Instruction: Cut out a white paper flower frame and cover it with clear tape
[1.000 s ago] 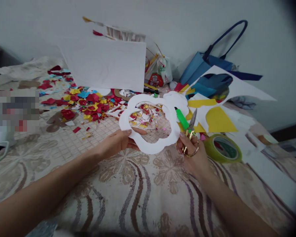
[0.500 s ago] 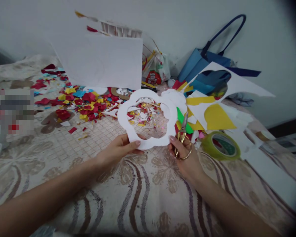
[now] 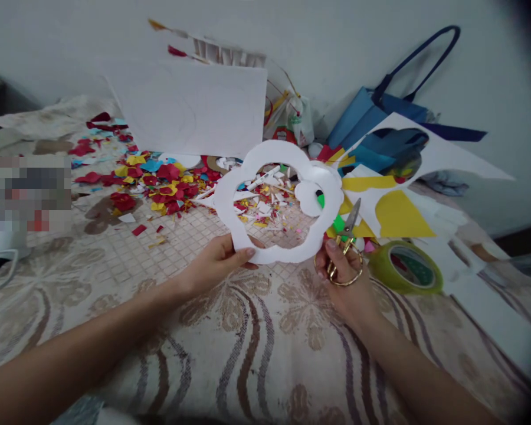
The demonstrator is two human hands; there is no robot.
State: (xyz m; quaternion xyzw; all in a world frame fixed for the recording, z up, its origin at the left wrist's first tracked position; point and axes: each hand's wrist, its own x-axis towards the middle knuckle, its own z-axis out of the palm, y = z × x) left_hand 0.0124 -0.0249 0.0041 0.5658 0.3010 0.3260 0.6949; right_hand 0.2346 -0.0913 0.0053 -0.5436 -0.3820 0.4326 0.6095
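Observation:
My left hand point(image 3: 223, 260) pinches the lower left edge of a white paper frame point(image 3: 225, 195) with a wavy, flower-like outline, thumb in front and fingers behind. The frame is held up above the table, and through its wide opening paper scraps show. Gold-handled scissors point(image 3: 346, 242) rest in my right hand point(image 3: 347, 283), blades pointing up and to the right. That hand is just right of the frame's lower right edge, apart from it. Behind the frame's right side lies a white scalloped paper piece point(image 3: 307, 199), partly hidden.
Red, yellow and blue paper scraps point(image 3: 168, 183) cover the back left. A large white sheet point(image 3: 194, 109) leans at the back. Right of my right hand are a roll of tape point(image 3: 371, 265), yellow paper point(image 3: 402, 215) and cut white paper point(image 3: 464, 153). A blue bag point(image 3: 349, 121) stands behind.
My right hand has let go of the frame and moved slightly right with the scissors. My left hand still holds the frame, which now tilts differently. The view has shifted a little left.

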